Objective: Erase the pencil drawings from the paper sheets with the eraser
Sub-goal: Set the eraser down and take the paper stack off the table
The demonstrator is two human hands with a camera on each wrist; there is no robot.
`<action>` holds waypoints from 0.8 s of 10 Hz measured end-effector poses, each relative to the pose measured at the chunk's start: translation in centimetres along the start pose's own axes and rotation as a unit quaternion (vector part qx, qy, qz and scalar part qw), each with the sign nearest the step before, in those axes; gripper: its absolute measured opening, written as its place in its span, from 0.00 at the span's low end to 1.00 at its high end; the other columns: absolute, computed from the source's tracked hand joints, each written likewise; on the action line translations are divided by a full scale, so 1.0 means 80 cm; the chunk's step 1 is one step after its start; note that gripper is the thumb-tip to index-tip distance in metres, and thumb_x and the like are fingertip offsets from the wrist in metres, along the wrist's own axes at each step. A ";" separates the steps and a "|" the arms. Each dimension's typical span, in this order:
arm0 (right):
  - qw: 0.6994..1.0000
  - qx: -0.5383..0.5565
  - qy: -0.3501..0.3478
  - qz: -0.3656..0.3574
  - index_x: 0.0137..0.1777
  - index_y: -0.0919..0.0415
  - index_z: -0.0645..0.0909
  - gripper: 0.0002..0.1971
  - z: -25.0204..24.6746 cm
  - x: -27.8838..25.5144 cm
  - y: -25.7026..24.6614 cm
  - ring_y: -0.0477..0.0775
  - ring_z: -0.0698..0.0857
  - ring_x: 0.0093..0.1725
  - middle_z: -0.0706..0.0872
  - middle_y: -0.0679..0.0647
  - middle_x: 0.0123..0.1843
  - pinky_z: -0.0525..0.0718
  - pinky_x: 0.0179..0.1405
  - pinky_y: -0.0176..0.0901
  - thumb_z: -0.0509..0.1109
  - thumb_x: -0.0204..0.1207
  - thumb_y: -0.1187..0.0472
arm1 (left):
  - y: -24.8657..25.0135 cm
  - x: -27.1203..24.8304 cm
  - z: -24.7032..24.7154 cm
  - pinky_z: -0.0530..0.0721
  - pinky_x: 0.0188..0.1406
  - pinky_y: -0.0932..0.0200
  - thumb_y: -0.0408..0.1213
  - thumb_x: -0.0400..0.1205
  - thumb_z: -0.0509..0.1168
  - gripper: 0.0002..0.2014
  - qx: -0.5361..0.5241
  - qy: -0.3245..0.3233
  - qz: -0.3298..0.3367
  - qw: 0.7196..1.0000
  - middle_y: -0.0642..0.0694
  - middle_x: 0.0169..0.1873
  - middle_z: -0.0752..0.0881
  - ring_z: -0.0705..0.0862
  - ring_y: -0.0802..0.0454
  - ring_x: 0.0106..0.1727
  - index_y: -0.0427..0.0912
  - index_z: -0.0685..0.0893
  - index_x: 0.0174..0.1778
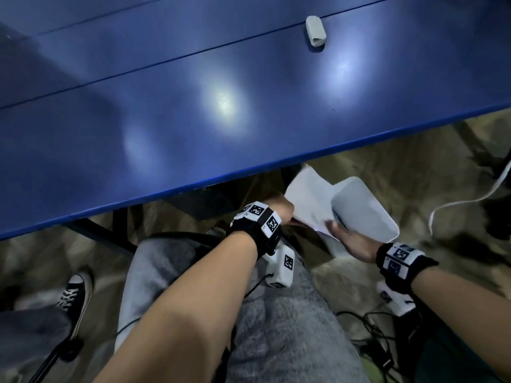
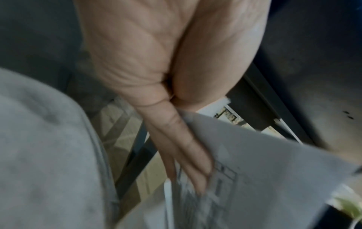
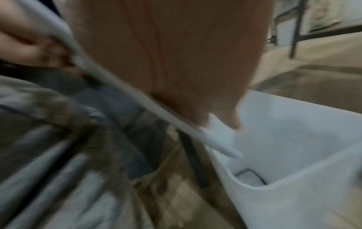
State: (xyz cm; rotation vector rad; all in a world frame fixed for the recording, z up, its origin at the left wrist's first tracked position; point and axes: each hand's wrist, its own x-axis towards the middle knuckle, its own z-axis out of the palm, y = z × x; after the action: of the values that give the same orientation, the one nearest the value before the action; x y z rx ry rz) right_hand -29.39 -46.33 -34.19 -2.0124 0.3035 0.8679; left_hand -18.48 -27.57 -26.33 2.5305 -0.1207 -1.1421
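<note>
A grey-white eraser lies alone at the far side of the blue table. Below the table's front edge both hands hold white paper sheets above my lap. My left hand pinches the sheets' left edge; in the left wrist view my left hand has its thumb on top and fingers under the paper sheets, which bear a pencil drawing. My right hand holds the lower right edge with its fingers laid over the paper and its thumb hidden. The right wrist view is blurred.
A white plastic bin stands on the floor right beside the sheets; my right hand is at its rim. My grey-trousered legs, a black sneaker, cables and the table's dark legs crowd the floor.
</note>
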 end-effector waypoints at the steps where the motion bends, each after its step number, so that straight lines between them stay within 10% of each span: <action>1: 0.989 -0.040 0.012 0.142 0.85 0.66 0.63 0.32 -0.032 0.010 0.011 0.65 0.66 0.84 0.67 0.65 0.85 0.61 0.84 0.53 0.45 0.90 0.43 | -0.008 -0.002 -0.001 0.77 0.61 0.56 0.52 0.88 0.57 0.30 0.198 -0.057 0.047 0.977 0.31 0.65 0.81 0.80 0.35 0.65 0.25 0.78 0.69; 2: 0.990 0.031 0.134 0.034 0.88 0.51 0.58 0.35 -0.055 0.006 -0.030 0.53 0.60 0.87 0.61 0.51 0.88 0.56 0.86 0.47 0.46 0.86 0.34 | -0.010 0.008 0.006 0.79 0.59 0.54 0.37 0.88 0.59 0.16 0.106 -0.020 0.020 0.994 0.34 0.65 0.82 0.81 0.37 0.66 0.29 0.81 0.65; 3: 0.981 0.124 0.093 -0.114 0.88 0.47 0.57 0.30 -0.026 -0.003 -0.087 0.45 0.57 0.87 0.60 0.43 0.87 0.52 0.87 0.43 0.48 0.88 0.39 | 0.004 0.002 0.002 0.79 0.45 0.54 0.30 0.83 0.59 0.08 0.133 -0.038 0.033 0.990 0.36 0.52 0.86 0.85 0.36 0.61 0.36 0.82 0.41; 5: 0.999 -0.002 0.049 0.000 0.89 0.50 0.49 0.29 -0.004 0.053 -0.055 0.46 0.50 0.89 0.51 0.46 0.90 0.43 0.88 0.53 0.39 0.90 0.44 | 0.008 -0.008 -0.004 0.78 0.46 0.57 0.31 0.83 0.59 0.10 0.048 -0.035 0.016 0.998 0.33 0.57 0.86 0.86 0.36 0.60 0.34 0.84 0.52; 6: 0.980 0.076 0.111 0.147 0.87 0.60 0.53 0.30 -0.035 0.083 -0.011 0.66 0.70 0.81 0.67 0.66 0.84 0.65 0.80 0.57 0.50 0.90 0.48 | -0.002 -0.008 -0.006 0.77 0.51 0.57 0.32 0.82 0.60 0.13 0.038 -0.032 -0.003 0.999 0.34 0.60 0.84 0.83 0.37 0.62 0.33 0.82 0.59; 7: 0.973 0.139 0.155 0.102 0.88 0.56 0.51 0.35 -0.046 0.072 -0.042 0.66 0.78 0.75 0.73 0.60 0.81 0.71 0.78 0.52 0.55 0.87 0.41 | -0.004 -0.002 0.001 0.82 0.59 0.50 0.38 0.77 0.59 0.07 0.065 -0.041 -0.007 0.997 0.36 0.61 0.84 0.84 0.36 0.58 0.40 0.79 0.46; 8: 0.996 0.043 0.073 -0.031 0.78 0.39 0.68 0.26 -0.015 0.042 -0.077 0.27 0.83 0.62 0.84 0.28 0.65 0.65 0.69 0.17 0.60 0.82 0.35 | 0.005 -0.006 0.001 0.80 0.52 0.55 0.34 0.83 0.60 0.09 0.046 -0.040 0.027 0.998 0.34 0.58 0.85 0.85 0.36 0.58 0.34 0.84 0.50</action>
State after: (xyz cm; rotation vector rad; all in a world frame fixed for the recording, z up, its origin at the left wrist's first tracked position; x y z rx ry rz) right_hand -23.25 -43.41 -32.07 -1.9972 0.3515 0.6596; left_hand -18.84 -27.80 -25.87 2.5453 -0.2665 -1.2429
